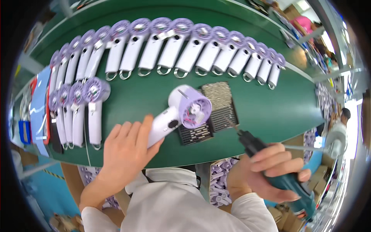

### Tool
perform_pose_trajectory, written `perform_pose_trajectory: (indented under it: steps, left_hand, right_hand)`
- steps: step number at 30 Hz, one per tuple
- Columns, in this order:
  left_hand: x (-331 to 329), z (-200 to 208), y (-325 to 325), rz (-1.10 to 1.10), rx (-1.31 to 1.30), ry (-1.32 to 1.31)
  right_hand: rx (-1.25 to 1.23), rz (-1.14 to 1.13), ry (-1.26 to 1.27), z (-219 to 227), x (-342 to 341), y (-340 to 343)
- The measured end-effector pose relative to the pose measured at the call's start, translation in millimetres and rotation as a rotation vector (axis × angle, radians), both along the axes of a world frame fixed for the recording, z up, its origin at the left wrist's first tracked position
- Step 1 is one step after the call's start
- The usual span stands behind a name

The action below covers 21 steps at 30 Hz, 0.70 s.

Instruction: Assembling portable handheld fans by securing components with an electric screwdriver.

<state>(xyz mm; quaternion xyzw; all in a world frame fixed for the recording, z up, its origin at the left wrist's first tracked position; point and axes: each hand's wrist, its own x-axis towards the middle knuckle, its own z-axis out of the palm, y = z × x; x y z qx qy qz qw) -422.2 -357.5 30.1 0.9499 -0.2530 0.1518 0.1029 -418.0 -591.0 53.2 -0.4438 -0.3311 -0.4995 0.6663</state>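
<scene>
We've got a white-and-lavender plastic handheld fan (pixel 177 110) in our left hand (pixel 129 145), fingers wrapped round the handle, held over the middle of the green desk (pixel 270 104) toward its near edge; open head faces right, wires showing. Right hand (pixel 276 168) grips a dark green and black power screwdriver (pixel 285 181), bit angled at the black slotted screw tray (pixel 224 119); can't tell if it touches or carries a screw. Risks, our read: loose wires in the head could get nicked if the bit strays in; one-handed hold may let the fan twist under driver torque; fan head sits low over the trays, so a bump could scatter screws. Anything rolling off the near edge may land in the cardboard box of lavender parts (pixel 220 181) and get lost.
</scene>
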Motion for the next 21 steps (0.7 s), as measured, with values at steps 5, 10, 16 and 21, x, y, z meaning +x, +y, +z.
perform_pose_trajectory:
  steps: [5,10,16,21]
  left_hand:
    - [51.2,20.1,-62.2,-0.25,-0.159,0.019]
    - [120.0,9.7,-177.4,-0.454,-0.201,0.257]
    - [181.2,-30.8,-342.9,-0.599,-0.296,0.156]
    - [201.3,-51.9,-440.4,-0.564,-0.323,0.159]
  right_hand:
    - [0.279,-0.514,0.142,2.1,8.9,-93.6]
    - [0.287,-1.049,0.464,-41.1,62.1,-186.5]
    - [0.211,-1.128,0.518,-76.0,68.7,-199.9]
    - [0.079,-1.11,0.516,-89.3,73.8,-202.0]
